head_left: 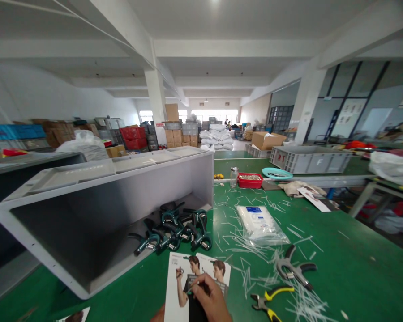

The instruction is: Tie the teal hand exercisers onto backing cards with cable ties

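Observation:
A printed backing card [174,295] stands upright at the bottom middle, with a second card [224,267] partly behind it. My left hand [157,314] grips the front card from its lower left; most of its fingers are hidden. Over the card's front, my right hand [211,297] has thumb and index finger pinched together; what is between them is too small to name. Just beyond the cards lie several dark green hand grip trainers [174,230], at the mouth of a grey crate. One more grip trainer [293,269] rests at the right, beside yellow-handled pliers [267,302].
The grey crate [104,167] lies on its side at the left. White plastic ties [243,243] litter the green table [366,264] around a clear bag of ties [260,223]. Farther back are a red tray [250,180], a glass jar [234,176] and a turquoise plate [277,173].

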A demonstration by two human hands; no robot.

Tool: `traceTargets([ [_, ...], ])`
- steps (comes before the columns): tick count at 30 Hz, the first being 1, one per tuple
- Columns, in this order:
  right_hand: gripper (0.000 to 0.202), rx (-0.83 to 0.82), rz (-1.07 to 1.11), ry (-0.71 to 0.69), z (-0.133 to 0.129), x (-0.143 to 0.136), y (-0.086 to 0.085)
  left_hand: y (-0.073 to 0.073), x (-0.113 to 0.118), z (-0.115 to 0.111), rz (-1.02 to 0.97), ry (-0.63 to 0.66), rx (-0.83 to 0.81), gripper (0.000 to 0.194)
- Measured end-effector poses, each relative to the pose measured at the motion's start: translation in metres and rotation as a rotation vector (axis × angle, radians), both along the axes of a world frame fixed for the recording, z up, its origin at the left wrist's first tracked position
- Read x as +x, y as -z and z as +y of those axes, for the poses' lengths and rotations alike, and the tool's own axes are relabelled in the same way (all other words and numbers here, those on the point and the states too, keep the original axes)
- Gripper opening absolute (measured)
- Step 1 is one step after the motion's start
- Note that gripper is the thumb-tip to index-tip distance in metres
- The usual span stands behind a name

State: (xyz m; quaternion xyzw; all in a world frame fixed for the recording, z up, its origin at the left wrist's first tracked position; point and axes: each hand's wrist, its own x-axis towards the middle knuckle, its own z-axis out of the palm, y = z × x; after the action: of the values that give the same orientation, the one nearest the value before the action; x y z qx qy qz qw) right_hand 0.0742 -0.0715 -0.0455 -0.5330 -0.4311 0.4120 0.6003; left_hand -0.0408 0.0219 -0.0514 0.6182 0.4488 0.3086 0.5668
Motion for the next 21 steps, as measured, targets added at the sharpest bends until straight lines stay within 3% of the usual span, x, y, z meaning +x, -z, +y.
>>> traceTargets([
  [4,0.026,-0.013,-0.013,-0.067,0.002,0.002,-0.012,-0.014,0.005,0.002,0.012,-0.017,0.013,0.047],
  [7,0.021,0.005,-0.073,-0.089,0.005,0.003,-0.015,-0.022,-0.004,-0.003,0.003,-0.039,0.043,0.043],
  [15,0.023,0.134,-0.392,-0.137,0.002,0.010,-0.020,-0.019,-0.053,-0.057,0.047,-0.062,0.016,0.021],
  [21,0.026,0.160,-0.510,-0.269,-0.002,0.019,-0.018,-0.017,-0.066,-0.061,0.059,-0.003,0.053,0.024],
])
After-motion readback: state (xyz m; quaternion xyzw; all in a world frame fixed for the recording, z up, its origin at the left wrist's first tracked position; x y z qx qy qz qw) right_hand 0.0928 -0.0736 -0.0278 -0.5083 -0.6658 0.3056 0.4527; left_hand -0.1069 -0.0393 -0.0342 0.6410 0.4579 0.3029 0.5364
